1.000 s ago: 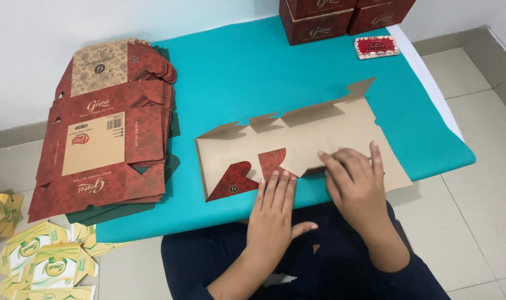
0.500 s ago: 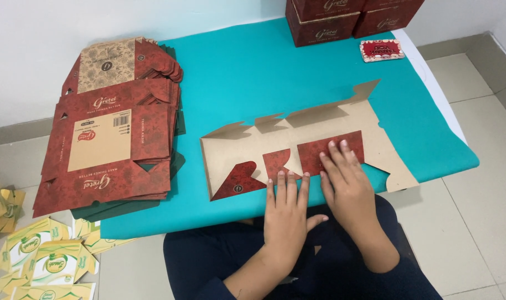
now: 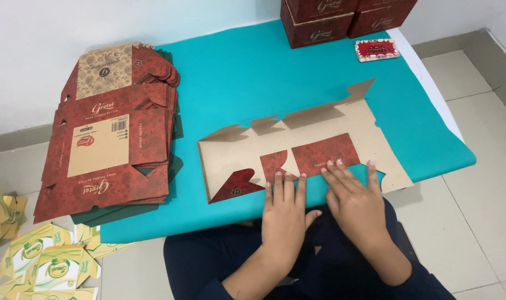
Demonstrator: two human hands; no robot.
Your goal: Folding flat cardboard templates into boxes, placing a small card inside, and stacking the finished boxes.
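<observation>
Two flat palms press the near edge of an unfolded cardboard box blank: the left hand and right hand lie side by side, fingers spread, gripping nothing. The blank lies brown side up on the teal table, red flaps folded inward. Left sits a stack of flat red cartons; farther off, assembled red boxes.

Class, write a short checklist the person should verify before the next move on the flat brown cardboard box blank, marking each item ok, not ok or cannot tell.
1. Flat brown cardboard box blank lies wholly on the teal table cover: ok.
2. Left hand flat on near edge: ok.
3. Right hand pressing the folded red flap: ok.
4. Crease sharp: cannot tell.
5. Stack of red flat blanks clear of the work: ok.
</observation>
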